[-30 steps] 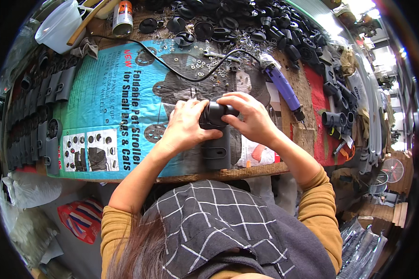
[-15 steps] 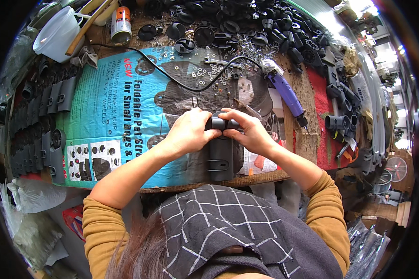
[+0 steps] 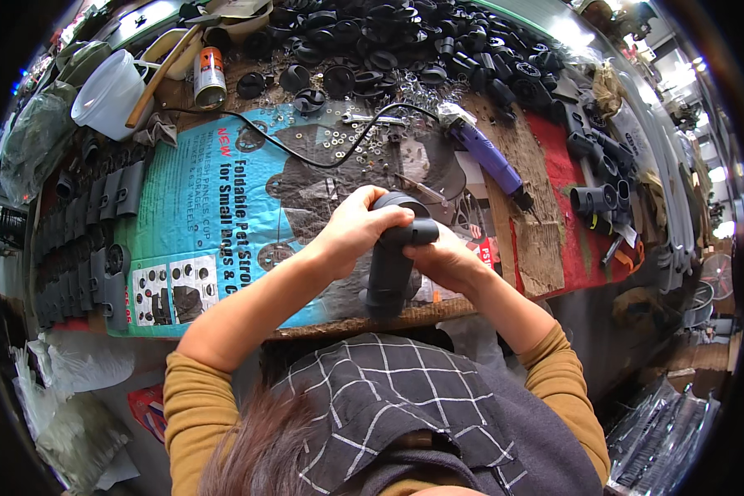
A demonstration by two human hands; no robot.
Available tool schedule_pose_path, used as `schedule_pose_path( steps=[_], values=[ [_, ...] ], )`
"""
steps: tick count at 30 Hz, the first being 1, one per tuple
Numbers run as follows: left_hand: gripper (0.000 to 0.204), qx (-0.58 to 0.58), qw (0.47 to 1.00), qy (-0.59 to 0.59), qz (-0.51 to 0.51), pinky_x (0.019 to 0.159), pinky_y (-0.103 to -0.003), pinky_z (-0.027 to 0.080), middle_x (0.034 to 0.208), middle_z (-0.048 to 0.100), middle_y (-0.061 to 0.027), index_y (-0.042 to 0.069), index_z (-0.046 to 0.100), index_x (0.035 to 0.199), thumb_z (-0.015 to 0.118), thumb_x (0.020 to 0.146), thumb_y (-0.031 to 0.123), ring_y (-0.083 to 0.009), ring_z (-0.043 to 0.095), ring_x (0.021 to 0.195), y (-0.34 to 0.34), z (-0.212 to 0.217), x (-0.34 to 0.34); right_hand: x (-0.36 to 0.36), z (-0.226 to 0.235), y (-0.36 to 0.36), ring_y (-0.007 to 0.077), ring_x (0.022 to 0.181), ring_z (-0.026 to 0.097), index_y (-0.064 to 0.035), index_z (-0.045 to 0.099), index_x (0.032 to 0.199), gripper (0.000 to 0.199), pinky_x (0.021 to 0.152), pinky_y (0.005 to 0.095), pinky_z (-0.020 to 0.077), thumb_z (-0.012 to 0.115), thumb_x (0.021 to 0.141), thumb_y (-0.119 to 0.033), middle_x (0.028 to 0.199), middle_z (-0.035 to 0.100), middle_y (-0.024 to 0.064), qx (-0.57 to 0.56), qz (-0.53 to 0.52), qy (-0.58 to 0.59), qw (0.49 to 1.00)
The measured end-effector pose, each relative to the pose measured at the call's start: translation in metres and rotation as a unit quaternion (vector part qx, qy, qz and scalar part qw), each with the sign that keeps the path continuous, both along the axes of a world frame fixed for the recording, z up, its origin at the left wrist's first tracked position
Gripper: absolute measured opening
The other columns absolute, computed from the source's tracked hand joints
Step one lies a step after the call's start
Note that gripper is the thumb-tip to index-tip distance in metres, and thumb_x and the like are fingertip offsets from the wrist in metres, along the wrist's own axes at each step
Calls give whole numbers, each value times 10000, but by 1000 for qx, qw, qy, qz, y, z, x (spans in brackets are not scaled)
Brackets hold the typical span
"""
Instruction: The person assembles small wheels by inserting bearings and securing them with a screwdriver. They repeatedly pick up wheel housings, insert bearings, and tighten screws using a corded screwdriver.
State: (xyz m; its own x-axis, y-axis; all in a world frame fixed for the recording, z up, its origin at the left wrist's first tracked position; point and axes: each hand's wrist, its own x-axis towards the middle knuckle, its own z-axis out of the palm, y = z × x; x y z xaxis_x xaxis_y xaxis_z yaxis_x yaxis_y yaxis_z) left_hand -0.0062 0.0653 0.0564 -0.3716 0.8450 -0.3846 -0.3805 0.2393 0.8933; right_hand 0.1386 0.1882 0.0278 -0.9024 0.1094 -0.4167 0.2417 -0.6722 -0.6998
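Observation:
Both my hands hold a black plastic tubular part (image 3: 390,269) with a rounded head, tilted above the worktable near its front edge. My left hand (image 3: 357,225) is closed round the upper end, thumb lying across it. On the other side, my right hand (image 3: 446,258) grips the part below a short side stub (image 3: 422,231); some of its fingers are hidden behind the part. Beyond the hands a thin screwdriver-like tool (image 3: 422,188) lies among small washers (image 3: 360,147) and a metal wrench (image 3: 374,120). A purple power screwdriver (image 3: 488,157) with a black cord lies to the right.
Printed blue cardboard (image 3: 182,190) covers the table's left half. Rows of black plastic parts (image 3: 99,198) stand at the left. A white bucket (image 3: 107,91), a spray can (image 3: 210,78) and a heap of black parts (image 3: 372,33) fill the back. More tubular fittings (image 3: 599,198) lie at right.
The tubular part has been raised off the table and tilted, its rounded head now showing. My left hand has stayed round its top while my right hand has shifted lower along its side.

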Motion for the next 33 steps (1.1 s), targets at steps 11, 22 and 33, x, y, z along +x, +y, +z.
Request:
schedule_pose_path(
  steps=[11,22,33],
  values=[
    [610,115,823,556,10,704,-399,478,812,578,-140,-3,581,860,837,636,504,-306,587,789,-45,30,0,-5,49,-23,90,927,581,-19,578,1091,427,802,281,496,767,707,-22,970,628,28,441,68,95,890],
    [621,51,912,400,76,935,-361,508,1324,513,-202,37,390,1448,670,906,150,-286,574,1133,-70,-30,-18,-59,-1,-53,259,824,589,-24,562,1074,328,705,360,491,634,774,-134,1031,582,119,954,-51,60,290],
    [482,128,868,457,143,944,-424,449,1107,565,-188,12,548,1142,753,785,263,-357,557,1063,-46,-63,-20,-97,21,-17,342,850,609,-5,606,872,85,680,414,510,617,789,-21,924,581,171,755,-87,148,633]
  ],
)
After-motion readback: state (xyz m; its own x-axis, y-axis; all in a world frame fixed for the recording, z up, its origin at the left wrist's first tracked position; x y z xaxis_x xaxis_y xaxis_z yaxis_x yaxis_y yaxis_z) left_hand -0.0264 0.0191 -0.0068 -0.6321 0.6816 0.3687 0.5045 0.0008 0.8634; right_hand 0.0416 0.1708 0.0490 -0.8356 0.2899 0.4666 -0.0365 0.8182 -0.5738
